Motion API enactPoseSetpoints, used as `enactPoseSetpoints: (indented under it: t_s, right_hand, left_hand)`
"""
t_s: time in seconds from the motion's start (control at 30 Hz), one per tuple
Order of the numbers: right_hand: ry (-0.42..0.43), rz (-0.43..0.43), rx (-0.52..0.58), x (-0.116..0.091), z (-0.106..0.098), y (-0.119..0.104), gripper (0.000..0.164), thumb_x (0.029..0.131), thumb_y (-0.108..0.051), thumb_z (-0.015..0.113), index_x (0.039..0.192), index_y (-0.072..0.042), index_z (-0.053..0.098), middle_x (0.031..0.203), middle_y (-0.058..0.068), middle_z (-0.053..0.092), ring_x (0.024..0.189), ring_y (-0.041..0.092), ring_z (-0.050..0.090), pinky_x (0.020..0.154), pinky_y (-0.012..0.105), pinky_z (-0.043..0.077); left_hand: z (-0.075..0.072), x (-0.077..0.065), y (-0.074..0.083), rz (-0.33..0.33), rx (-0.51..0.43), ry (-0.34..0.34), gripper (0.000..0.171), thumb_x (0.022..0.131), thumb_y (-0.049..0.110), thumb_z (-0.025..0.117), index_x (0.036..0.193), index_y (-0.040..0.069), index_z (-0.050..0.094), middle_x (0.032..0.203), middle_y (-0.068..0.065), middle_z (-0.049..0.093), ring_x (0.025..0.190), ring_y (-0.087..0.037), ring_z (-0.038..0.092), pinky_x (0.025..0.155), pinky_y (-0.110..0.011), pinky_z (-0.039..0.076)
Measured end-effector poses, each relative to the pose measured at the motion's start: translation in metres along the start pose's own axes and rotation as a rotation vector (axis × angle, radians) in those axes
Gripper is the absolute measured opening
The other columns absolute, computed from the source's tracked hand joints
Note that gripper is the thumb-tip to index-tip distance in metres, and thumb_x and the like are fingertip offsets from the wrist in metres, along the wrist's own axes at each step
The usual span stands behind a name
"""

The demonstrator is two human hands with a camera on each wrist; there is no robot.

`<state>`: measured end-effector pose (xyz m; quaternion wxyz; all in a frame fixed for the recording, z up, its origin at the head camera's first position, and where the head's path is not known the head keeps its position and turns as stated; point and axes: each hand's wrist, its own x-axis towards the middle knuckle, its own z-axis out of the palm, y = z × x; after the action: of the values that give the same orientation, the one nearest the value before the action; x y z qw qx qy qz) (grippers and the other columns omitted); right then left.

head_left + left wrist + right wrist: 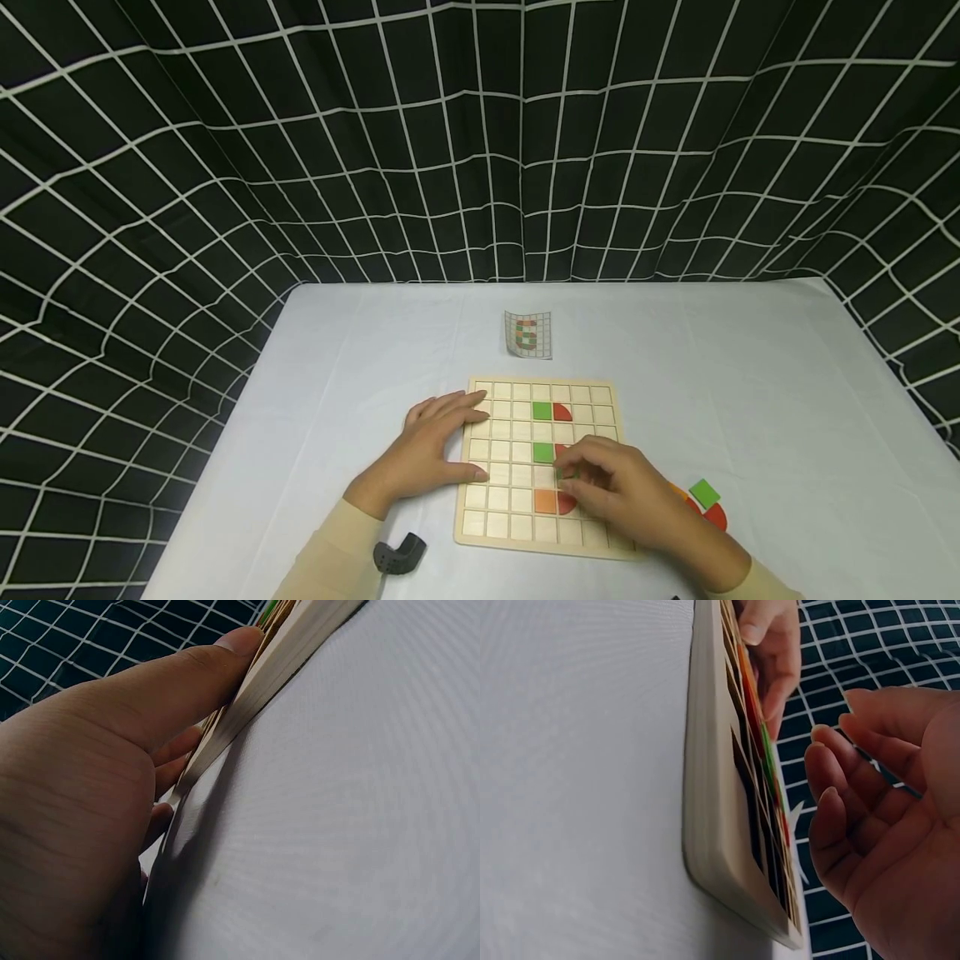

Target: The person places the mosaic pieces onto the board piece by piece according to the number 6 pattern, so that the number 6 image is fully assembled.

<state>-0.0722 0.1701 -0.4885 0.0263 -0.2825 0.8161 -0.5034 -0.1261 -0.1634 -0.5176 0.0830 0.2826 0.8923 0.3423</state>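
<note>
A wooden grid board point(501, 500) lies flat on the white table. My left hand point(423, 454) rests along its left edge, fingers spread over the rim and thumb lower down; in the left wrist view the thumb point(187, 679) touches the board's edge. Over the board's right side is my right hand point(626, 492), fingers loosely bent above a green piece point(567, 473) partly hidden beneath them. The right wrist view shows nothing between those fingers point(829, 761). Green squares point(542, 411), red quarter-rounds point(562, 412) and an orange square point(546, 502) sit in the board's cells.
Loose pieces, including a green square point(705, 493) and a red quarter-round point(717, 517), lie right of the board beside my right forearm. A small patterned card point(528, 335) lies behind the board. A dark curved object point(400, 555) is near my left forearm.
</note>
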Motion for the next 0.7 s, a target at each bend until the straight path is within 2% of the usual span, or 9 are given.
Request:
enactPoseSetpoints:
  t_s: [0.2,0.47,0.7]
  right_hand:
    - [0.01,-0.002,0.005,-0.002,-0.006,0.001,0.026,0.096,-0.001,0.082,0.116,-0.017,0.077,0.101,-0.011,0.071,0.081,0.012,0.062,0.067,0.026,0.054]
    - [0.034,0.016,-0.004,-0.004,-0.015,0.0,0.026,0.096,0.0,0.082,0.117,-0.015,0.076,0.101,-0.004,0.072,0.081,0.013,0.062,0.067,0.025,0.053]
    - [0.082,0.024,-0.038,-0.008,-0.023,0.001,0.029,0.094,0.002,0.082,0.117,-0.014,0.075,0.097,-0.01,0.069,0.082,0.013,0.063,0.068,0.025,0.055]
  left_hand:
    - [0.001,0.0,-0.003,0.012,0.009,0.004,0.075,0.086,0.052,0.09,0.149,0.019,0.063,0.174,0.006,0.036,0.159,-0.022,0.028,0.126,-0.056,0.01]
    - [0.002,0.001,-0.004,0.009,0.01,-0.003,0.076,0.087,0.055,0.089,0.149,0.02,0.063,0.174,0.006,0.036,0.159,-0.022,0.028,0.126,-0.057,0.01]
    - [0.001,0.001,-0.003,0.012,0.009,-0.003,0.077,0.086,0.054,0.089,0.149,0.019,0.063,0.174,0.004,0.037,0.159,-0.023,0.029,0.126,-0.057,0.01]
